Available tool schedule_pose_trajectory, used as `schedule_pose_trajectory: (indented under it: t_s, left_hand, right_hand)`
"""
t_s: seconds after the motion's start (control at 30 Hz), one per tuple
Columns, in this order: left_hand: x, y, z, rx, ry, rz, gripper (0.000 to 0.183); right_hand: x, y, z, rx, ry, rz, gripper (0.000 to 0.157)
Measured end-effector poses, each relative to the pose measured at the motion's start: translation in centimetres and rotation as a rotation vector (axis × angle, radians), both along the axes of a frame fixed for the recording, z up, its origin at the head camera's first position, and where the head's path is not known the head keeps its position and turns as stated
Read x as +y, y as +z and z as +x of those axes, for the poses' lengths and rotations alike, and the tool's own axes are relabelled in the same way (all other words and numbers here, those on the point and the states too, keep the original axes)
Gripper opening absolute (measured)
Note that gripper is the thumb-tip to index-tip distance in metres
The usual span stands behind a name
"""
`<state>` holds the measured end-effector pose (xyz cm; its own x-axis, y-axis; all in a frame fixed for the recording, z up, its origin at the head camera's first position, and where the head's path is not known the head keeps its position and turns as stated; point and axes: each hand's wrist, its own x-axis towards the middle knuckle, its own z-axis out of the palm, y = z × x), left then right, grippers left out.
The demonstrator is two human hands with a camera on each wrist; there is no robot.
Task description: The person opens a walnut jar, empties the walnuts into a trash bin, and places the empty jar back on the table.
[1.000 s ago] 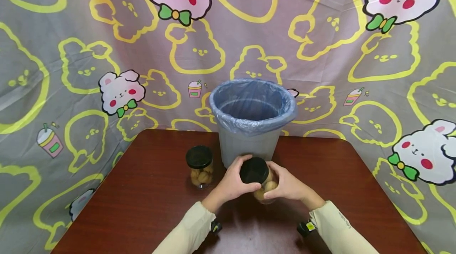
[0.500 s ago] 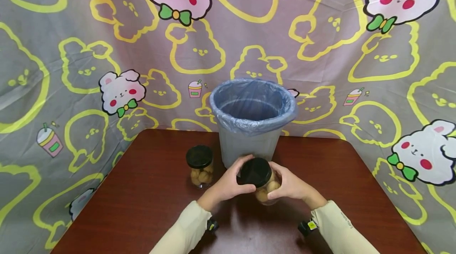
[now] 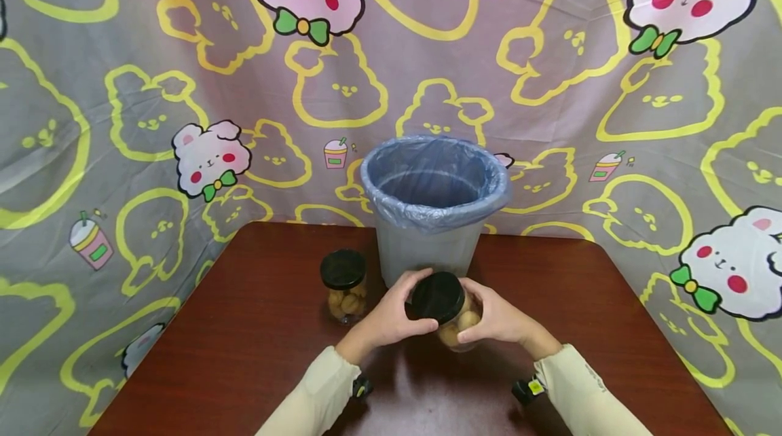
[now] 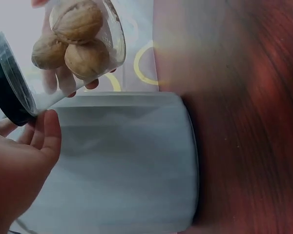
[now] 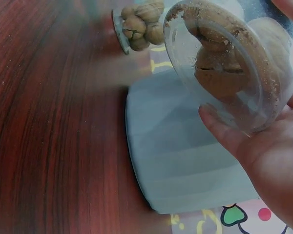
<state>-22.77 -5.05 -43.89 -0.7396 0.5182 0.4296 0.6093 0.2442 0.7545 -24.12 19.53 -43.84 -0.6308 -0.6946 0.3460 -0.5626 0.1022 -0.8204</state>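
Working over a red-brown wood table, facing a grey plastic bin with blue liner. Wearing cream sleeves. Gripping a clear, black-lidded walnut jar, raised and tilting before the bin; curling left hand round the lid, right hand round the body. Seeing a matching upright jar leftward. Showing sleeve lettering too small to read.

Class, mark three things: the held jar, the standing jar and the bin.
Held jar (image 3: 444,305): head view, black lid.
Standing jar (image 3: 343,278): head view, black lid.
Bin (image 3: 427,249): head view, grey outer wall.
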Motion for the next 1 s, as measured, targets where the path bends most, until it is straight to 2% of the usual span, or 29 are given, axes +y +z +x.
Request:
schedule_pose_trajectory:
  t_s: [0.33,0.63,0.73,0.77,0.93,1.0]
  left_hand:
    - [0.6,0.4,0.5,-0.028,0.125,-0.091,0.085]
    - [1.1,0.6,0.6,-0.068,0.194,-0.095,0.082]
    - [1.0,0.7,0.5,-0.051,0.158,-0.094,0.086]
    - [0.9,0.7,0.4,-0.03,0.128,-0.088,0.087]
    - [0.1,1.0,0.1,0.059,-0.069,-0.039,0.087]
    - [0.0,1.1,0.1,0.074,-0.112,-0.026,0.085]
  right_hand:
    - [0.0,-1.0,-0.3,0.079,-0.071,0.02,0.084]
    - [0.0,-1.0,-0.2,0.086,-0.122,0.047,0.083]
    - [0.1,-0.9,-0.3,0.059,-0.099,0.035,0.082]
    - [0.2,-1.0,-0.4,0.051,-0.088,0.033,0.081]
    - [-0.2,1.0,0.8,0.035,-0.045,0.024,0.077]
    - [-0.4,1.8,1.3,0.035,-0.038,0.02,0.075]
